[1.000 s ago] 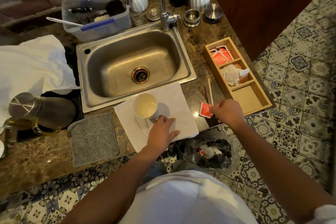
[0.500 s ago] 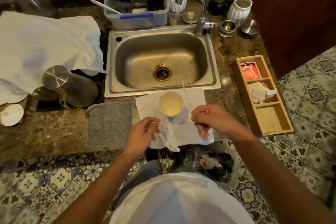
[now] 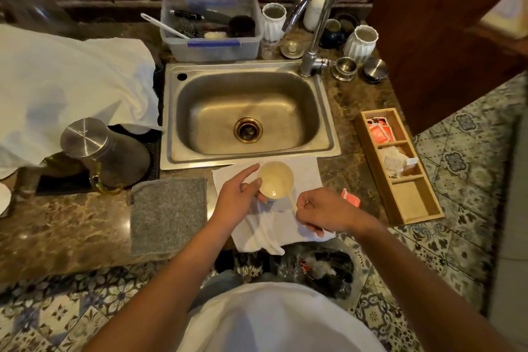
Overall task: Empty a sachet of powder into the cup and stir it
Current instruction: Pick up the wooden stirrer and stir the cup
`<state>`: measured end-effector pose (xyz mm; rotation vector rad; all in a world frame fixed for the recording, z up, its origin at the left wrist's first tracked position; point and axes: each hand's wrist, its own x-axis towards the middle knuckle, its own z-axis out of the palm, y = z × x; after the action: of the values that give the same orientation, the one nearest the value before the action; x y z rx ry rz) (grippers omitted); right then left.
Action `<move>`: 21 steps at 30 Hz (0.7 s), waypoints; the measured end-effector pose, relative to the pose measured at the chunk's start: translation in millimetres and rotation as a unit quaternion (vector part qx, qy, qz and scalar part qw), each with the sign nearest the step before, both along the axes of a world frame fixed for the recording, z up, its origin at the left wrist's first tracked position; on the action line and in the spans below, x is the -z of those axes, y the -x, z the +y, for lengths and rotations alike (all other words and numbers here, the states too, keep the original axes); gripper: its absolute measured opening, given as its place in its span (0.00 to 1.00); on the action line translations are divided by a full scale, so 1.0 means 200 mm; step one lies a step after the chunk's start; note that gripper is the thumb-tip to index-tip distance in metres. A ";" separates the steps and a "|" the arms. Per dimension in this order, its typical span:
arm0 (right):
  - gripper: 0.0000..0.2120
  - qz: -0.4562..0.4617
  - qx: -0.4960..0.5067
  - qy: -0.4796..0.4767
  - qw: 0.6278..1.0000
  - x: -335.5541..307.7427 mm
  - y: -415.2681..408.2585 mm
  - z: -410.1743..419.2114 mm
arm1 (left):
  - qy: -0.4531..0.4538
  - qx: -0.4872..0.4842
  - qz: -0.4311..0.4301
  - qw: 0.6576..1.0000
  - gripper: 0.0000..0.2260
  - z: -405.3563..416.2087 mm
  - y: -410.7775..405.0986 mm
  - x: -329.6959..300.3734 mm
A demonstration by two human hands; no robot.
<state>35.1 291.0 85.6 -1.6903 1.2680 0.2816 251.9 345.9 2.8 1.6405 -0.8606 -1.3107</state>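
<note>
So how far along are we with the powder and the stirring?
Emptying looks done: a red sachet lies on the counter, right of the white cloth, out of both hands. Stirring is in hand: the left hand steadies the cup, and the right hand holds a thin stick with its tip in the cup. What's left is finishing the stir; I can't tell whether the powder has dissolved.

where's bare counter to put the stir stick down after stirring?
Free: marble left of the grey mat, below the steel kettle; the strip between the white cloth and wooden tray, apart from the red sachet. The tray's nearest compartment is empty. Crowded: behind the sink, with tub, jars and faucet.
</note>
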 end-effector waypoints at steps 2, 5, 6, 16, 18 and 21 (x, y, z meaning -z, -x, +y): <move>0.09 0.009 -0.012 0.006 1.000 -0.01 -0.01 0.02 | -0.003 0.006 0.036 0.999 0.15 0.00 -0.01 0.01; 0.10 0.013 0.004 -0.002 1.000 -0.01 -0.02 0.03 | -0.001 0.022 0.051 0.998 0.16 0.01 -0.03 0.01; 0.09 0.013 0.019 -0.021 1.000 -0.01 -0.02 0.04 | -0.001 0.027 0.056 0.998 0.16 0.00 -0.03 0.01; 0.05 -0.003 0.077 -0.002 0.997 -0.04 -0.04 0.09 | -0.037 0.086 0.091 0.991 0.20 -0.05 -0.09 0.01; 0.05 0.017 0.058 0.047 0.997 -0.04 -0.04 0.11 | -0.036 0.098 0.094 0.990 0.20 -0.05 -0.11 0.01; 0.06 0.037 0.068 0.112 0.991 -0.04 -0.04 0.13 | -0.032 0.110 0.092 0.989 0.20 -0.06 -0.12 0.01</move>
<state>42.6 317.3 94.4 -1.7846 1.5086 0.1238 275.0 334.1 0.1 1.4760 -0.9134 -1.6305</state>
